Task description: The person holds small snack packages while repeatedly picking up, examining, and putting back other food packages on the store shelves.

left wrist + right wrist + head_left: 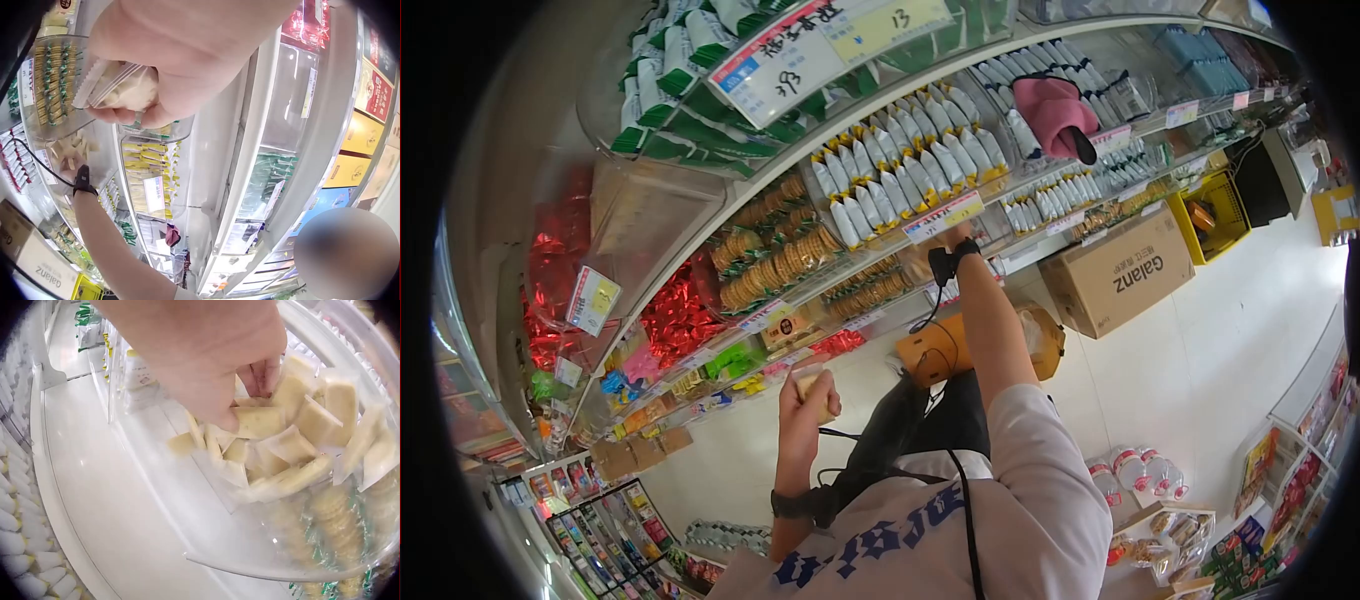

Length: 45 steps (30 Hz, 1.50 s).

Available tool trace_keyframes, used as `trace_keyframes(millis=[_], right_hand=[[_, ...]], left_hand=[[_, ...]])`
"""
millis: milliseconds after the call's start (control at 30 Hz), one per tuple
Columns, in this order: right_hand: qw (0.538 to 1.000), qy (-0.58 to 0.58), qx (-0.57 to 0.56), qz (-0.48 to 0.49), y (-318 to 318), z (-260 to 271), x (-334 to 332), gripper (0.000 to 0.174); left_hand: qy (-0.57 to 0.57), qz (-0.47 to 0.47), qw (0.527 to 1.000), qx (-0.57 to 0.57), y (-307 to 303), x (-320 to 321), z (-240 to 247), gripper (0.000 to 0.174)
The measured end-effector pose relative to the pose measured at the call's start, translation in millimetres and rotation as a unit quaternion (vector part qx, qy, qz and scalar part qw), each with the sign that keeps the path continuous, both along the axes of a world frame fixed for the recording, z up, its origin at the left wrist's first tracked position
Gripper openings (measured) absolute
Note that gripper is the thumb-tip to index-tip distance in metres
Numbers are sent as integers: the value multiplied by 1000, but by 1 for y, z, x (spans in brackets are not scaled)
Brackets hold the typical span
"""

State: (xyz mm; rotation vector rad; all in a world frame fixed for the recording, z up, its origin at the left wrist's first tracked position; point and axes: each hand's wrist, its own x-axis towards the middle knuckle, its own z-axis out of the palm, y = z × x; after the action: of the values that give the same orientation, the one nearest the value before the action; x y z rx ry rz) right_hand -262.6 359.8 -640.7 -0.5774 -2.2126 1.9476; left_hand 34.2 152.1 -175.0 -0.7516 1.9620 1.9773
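Observation:
In the head view my left hand (800, 418) is raised in front of my body. It grips a small clear packet of pale biscuits (130, 92), whose sealed edge sticks out past the fingers in the left wrist view. My right hand (209, 369) reaches down into a clear plastic bin (275, 572) on the shelf. Thumb and fingers pinch a wrapped pale rectangular biscuit (259, 422) there. Several similar wrapped biscuits (319, 422) lie loosely heaped around the fingertips. In the head view the shelf edge partly hides this hand.
White-and-yellow packets (900, 175) fill the shelf above, with round biscuits (785, 265) beside them. A pink cloth item (1050, 112) sits at the shelf's edge. On the floor stand a Galanz carton (1125, 270), a yellow crate (1222, 215) and a brown bag (940, 350).

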Motion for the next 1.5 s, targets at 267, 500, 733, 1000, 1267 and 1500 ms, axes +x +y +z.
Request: trace_keyframes(millis=[267,500,733,1000,1267,1500], right_hand=[[993,-49,53,-97,19,142,59,27],[951,-54,-300,52,64,231,165,26],[941,-73,-246,218,64,425,232,23],[903,18,-259,343,-18,532,238,29],[938,166,-44,302,-112,551,244,33],[909,261,87,314,-142,566,244,27]], left_hand=[[14,18,999,44,-1,-2,5,30],[16,31,987,157,5,-18,19,39],[89,-33,980,175,6,-37,35,42],[195,21,966,167,-2,-42,61,44],[210,107,944,232,-38,-35,67,57],[239,86,939,234,-74,-27,68,38]])
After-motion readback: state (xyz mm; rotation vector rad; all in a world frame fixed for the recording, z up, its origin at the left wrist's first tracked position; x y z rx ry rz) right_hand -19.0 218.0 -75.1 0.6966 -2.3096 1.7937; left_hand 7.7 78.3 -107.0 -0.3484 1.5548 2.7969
